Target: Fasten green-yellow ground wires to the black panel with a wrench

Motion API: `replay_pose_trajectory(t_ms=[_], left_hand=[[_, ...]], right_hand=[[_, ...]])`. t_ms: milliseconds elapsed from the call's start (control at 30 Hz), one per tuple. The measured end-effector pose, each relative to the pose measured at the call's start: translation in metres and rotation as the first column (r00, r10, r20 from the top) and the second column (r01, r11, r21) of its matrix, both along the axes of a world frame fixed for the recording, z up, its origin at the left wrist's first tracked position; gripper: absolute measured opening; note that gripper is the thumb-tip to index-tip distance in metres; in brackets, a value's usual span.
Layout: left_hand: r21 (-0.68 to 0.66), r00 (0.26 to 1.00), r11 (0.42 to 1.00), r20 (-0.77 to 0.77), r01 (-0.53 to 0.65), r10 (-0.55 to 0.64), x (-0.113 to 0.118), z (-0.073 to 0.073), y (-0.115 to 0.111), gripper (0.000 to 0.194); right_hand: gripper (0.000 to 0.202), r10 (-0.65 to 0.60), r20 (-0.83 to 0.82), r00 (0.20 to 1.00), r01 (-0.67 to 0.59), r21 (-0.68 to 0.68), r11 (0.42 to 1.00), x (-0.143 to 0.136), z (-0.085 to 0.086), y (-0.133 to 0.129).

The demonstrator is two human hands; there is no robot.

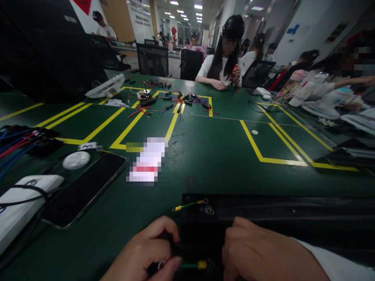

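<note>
At the bottom centre, my left hand point(154, 248) is closed, thumb and fingers pinched over the end of a short green wire point(189, 266) with a yellow sleeve. A small metal ring and something dark show between these fingers. My right hand point(254, 248) is curled, knuckles up, against a long black bar point(249, 208); its fingertips are hidden, and what they hold cannot be made out. A second green wire point(189, 205), with yellow ends, lies across the bar's left end, beside metal ring terminals.
Left on the green table lie a phone point(88, 187), a white power strip point(26, 199), a round white piece point(76, 160) and bundled wires point(23, 140). A blurred-out paper point(149, 160) lies ahead. Farther back are loose wired parts point(187, 99), a white fan point(107, 86) and a seated co-worker point(224, 58).
</note>
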State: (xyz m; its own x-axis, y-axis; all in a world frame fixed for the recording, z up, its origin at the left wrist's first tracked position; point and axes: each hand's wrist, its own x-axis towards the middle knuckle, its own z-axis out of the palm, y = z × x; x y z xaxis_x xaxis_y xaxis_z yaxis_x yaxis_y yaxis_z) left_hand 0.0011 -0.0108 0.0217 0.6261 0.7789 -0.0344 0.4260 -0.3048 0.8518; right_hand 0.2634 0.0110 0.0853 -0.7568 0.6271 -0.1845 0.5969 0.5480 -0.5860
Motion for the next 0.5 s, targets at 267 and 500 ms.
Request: replay_pose_trajectory(t_ms=[267,500], left_hand=[[-0.020,1.000,1.000,0.007,0.001,-0.001,-0.001,-0.002,0.000,0.023],[-0.070,1.000,0.998,0.010,0.003,-0.002,-0.002,-0.001,0.001,0.024]], right_hand=[[0.020,0.154,-0.060,0.986,-0.144,0.150,0.978,0.003,-0.010,0.013],[0.026,-0.043,-0.107,0.993,0.057,0.131,0.990,-0.005,-0.002,0.011]])
